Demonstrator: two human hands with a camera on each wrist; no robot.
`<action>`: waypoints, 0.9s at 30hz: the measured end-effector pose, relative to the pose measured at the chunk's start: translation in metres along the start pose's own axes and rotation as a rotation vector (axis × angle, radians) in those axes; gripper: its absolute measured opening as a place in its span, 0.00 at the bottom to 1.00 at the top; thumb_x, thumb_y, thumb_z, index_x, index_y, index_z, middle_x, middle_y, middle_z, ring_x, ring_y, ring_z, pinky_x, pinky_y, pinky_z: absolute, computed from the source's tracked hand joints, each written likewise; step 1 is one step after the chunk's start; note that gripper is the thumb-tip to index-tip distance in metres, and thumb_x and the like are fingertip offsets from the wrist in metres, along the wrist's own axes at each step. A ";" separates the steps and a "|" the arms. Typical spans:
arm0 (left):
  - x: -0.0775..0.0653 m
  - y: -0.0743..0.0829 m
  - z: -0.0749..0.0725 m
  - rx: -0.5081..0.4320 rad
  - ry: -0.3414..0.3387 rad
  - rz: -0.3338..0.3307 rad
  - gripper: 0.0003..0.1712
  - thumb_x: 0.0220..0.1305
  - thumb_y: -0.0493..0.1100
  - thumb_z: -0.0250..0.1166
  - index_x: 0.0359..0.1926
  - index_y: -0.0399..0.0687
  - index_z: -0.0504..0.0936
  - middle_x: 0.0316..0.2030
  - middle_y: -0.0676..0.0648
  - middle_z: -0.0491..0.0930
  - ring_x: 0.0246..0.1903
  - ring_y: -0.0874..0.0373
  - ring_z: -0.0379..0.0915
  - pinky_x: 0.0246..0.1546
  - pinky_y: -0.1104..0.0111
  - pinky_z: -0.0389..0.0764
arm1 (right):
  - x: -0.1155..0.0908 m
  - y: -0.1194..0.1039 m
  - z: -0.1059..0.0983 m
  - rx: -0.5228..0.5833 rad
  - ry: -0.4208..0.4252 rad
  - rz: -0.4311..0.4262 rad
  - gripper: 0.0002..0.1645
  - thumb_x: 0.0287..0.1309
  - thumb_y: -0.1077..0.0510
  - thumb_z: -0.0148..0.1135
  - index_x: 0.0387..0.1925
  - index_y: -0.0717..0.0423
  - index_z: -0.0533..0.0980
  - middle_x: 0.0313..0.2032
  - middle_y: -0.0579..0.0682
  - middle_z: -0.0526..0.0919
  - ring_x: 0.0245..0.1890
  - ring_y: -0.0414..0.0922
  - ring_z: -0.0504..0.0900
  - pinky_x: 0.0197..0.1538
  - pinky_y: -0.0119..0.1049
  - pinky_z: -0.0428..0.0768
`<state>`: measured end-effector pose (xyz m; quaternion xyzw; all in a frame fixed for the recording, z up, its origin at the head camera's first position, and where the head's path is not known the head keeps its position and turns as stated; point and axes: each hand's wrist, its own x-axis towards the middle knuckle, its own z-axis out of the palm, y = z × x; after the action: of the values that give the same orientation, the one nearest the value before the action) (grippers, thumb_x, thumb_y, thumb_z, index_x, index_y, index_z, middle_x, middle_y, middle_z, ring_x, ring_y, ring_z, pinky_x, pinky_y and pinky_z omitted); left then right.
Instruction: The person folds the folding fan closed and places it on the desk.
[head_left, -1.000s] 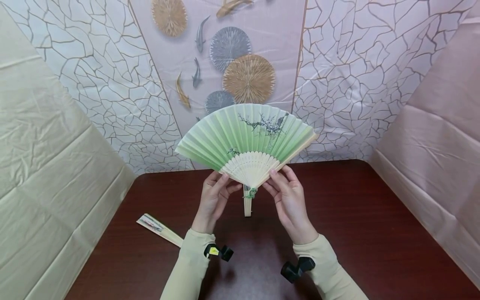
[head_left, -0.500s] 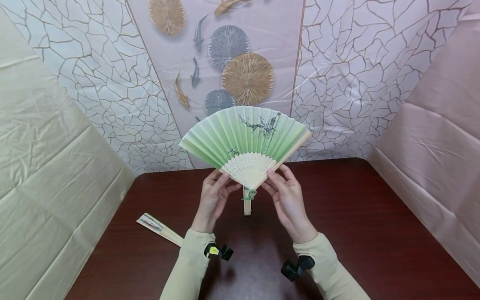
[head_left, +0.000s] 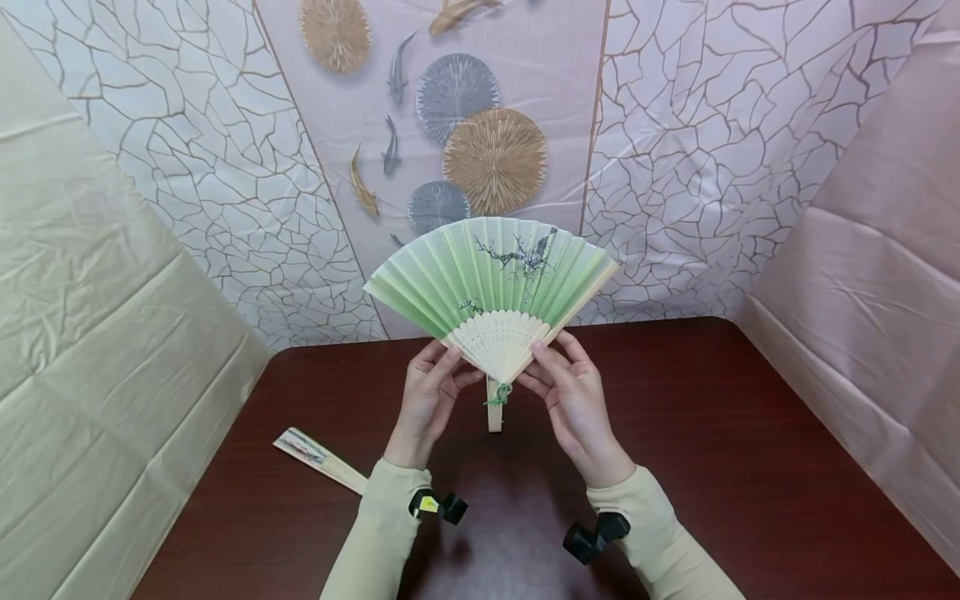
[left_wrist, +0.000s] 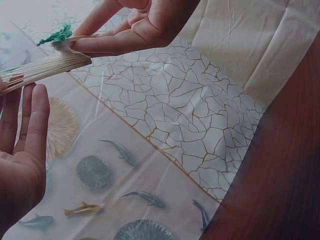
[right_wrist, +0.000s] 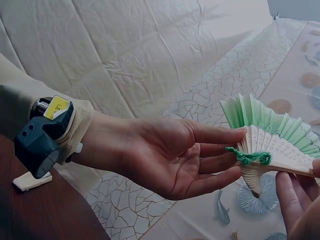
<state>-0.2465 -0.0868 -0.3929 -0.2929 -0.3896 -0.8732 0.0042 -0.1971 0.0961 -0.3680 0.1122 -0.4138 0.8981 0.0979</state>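
A spread green folding fan point(head_left: 487, 275), with dark blossom branches painted on its leaf and pale pierced ribs, is held upright over the table. My left hand point(head_left: 425, 404) pinches its left edge near the ribs, thumb in front. On the opposite side my right hand point(head_left: 576, 408) pinches the outer guard stick. A green knotted cord point(right_wrist: 250, 156) hangs at the pivot. In the left wrist view the ribs point(left_wrist: 47, 71) are seen nearly edge-on between both hands.
A folded fan point(head_left: 318, 458) with a painted end lies on the dark red table point(head_left: 720, 450), partly behind the left sleeve. Another folded fan point(head_left: 495, 417) lies beyond the pivot, mostly hidden by the spread one. Patterned cloth point(head_left: 675, 150) hangs behind the table.
The green folding fan has sunk slightly, and its spread looks a little narrower as the right edge came inward. Both hands keep their grip, the right one shifting slightly left.
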 end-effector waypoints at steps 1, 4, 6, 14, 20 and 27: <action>0.000 0.000 0.000 0.003 0.003 0.000 0.13 0.73 0.36 0.61 0.52 0.50 0.87 0.48 0.49 0.86 0.44 0.59 0.83 0.41 0.66 0.86 | 0.000 0.000 0.000 -0.002 -0.001 0.001 0.14 0.72 0.69 0.52 0.54 0.54 0.74 0.39 0.49 0.89 0.37 0.44 0.89 0.42 0.39 0.87; 0.002 0.002 0.000 0.014 0.007 -0.003 0.13 0.73 0.36 0.61 0.52 0.50 0.87 0.48 0.49 0.86 0.44 0.59 0.83 0.40 0.66 0.87 | 0.001 0.000 0.001 -0.010 -0.005 0.003 0.14 0.72 0.69 0.52 0.53 0.54 0.74 0.39 0.49 0.89 0.37 0.44 0.89 0.42 0.40 0.87; 0.003 0.003 0.001 0.021 0.008 -0.006 0.13 0.73 0.36 0.60 0.52 0.50 0.87 0.48 0.49 0.86 0.44 0.59 0.83 0.40 0.66 0.87 | 0.002 0.000 0.002 -0.013 -0.008 0.004 0.14 0.72 0.69 0.52 0.53 0.54 0.74 0.39 0.49 0.89 0.37 0.44 0.89 0.43 0.40 0.87; 0.006 0.006 0.001 0.048 0.010 -0.015 0.13 0.74 0.36 0.60 0.52 0.50 0.86 0.47 0.49 0.85 0.44 0.59 0.82 0.41 0.65 0.86 | 0.005 0.000 0.003 -0.022 -0.025 0.001 0.13 0.73 0.68 0.53 0.54 0.55 0.74 0.40 0.49 0.88 0.39 0.44 0.88 0.44 0.39 0.87; 0.001 0.003 -0.001 0.055 0.014 -0.044 0.14 0.75 0.34 0.57 0.50 0.50 0.87 0.46 0.49 0.86 0.44 0.58 0.83 0.43 0.64 0.86 | 0.001 0.004 -0.002 -0.057 -0.035 0.032 0.16 0.73 0.66 0.54 0.59 0.55 0.72 0.44 0.49 0.87 0.42 0.43 0.87 0.46 0.38 0.86; -0.004 -0.002 -0.002 0.051 0.028 -0.067 0.15 0.76 0.32 0.54 0.50 0.49 0.86 0.46 0.48 0.86 0.43 0.57 0.85 0.44 0.65 0.86 | -0.002 0.008 -0.007 -0.073 -0.023 0.052 0.16 0.73 0.65 0.54 0.60 0.57 0.70 0.44 0.49 0.87 0.41 0.43 0.87 0.45 0.37 0.86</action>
<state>-0.2446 -0.0872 -0.3975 -0.2673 -0.4213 -0.8666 -0.0122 -0.1983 0.0964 -0.3787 0.1084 -0.4502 0.8832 0.0739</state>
